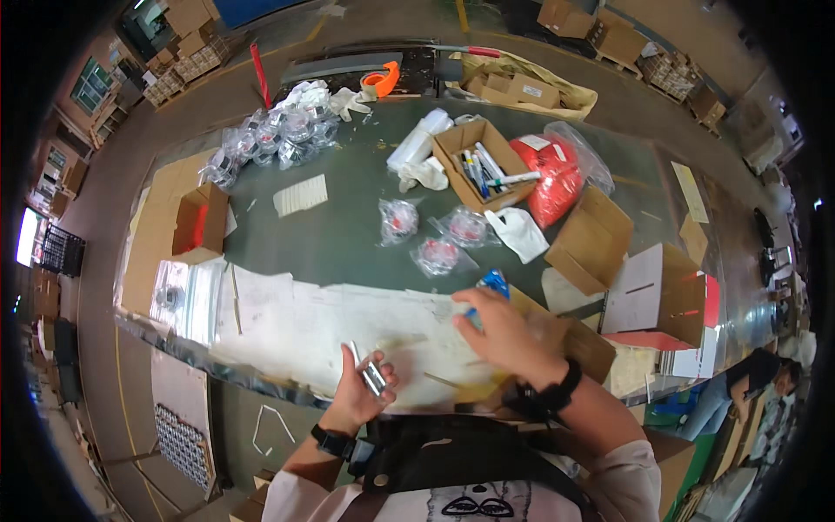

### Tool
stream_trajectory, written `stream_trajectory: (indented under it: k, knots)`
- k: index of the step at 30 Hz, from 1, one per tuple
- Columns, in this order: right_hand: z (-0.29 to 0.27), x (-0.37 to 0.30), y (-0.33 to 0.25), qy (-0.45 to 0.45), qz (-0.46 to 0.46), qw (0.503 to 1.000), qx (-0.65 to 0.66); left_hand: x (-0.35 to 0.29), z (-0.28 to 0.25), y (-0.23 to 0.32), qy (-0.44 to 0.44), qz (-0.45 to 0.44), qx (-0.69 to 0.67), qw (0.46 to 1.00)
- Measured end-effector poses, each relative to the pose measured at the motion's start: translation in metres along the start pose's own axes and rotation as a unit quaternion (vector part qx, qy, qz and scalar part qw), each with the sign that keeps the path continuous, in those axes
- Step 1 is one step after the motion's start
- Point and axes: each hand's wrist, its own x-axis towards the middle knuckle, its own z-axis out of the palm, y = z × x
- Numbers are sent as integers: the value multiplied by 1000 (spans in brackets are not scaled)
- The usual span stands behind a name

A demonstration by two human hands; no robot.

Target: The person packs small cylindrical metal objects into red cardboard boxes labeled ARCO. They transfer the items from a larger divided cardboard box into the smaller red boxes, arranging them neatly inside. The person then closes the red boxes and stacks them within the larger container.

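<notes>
My left hand [364,388] is closed around a small shiny silver metal part [374,378] with dark slots, held over the near edge of the table. To the right, my right hand [507,337] is curled round a crumpled blue plastic packet [494,282]. Blue shows above its knuckles and between thumb and forefinger; the rest is hidden by the hand. Beyond it lie several clear plastic bags with round red-and-silver parts, among them one bagged part [437,257]. A white glove [519,233] rests beside them.
An open carton of markers [474,161] stands at the back, beside a red bag [552,178]. Open cardboard boxes [591,239] crowd the right side. Many bagged parts [270,135] are piled far left, with a small carton [199,228] nearer. A person [739,387] is at the right.
</notes>
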Motion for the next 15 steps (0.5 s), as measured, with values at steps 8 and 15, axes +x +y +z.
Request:
stream_trajectory:
  k: [8, 15]
  knots:
    - [99, 225, -75, -106, 0, 988, 110, -57, -66, 135, 174, 100, 237, 951]
    - [181, 485, -97, 95, -76, 976, -179, -72, -151, 210, 334, 360, 423, 762]
